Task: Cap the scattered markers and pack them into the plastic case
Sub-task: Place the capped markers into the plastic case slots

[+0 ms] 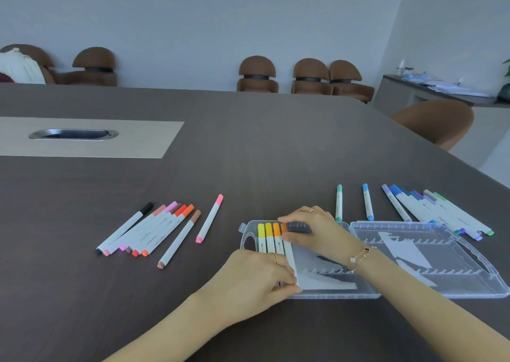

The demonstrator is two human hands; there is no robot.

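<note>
Head view: both hands [278, 254] pinch an orange marker [287, 244] lengthwise, cap away

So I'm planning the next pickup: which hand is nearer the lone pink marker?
Left. The left hand lies just right of the pink marker, on the case's near end; the right hand sits farther right.
</note>
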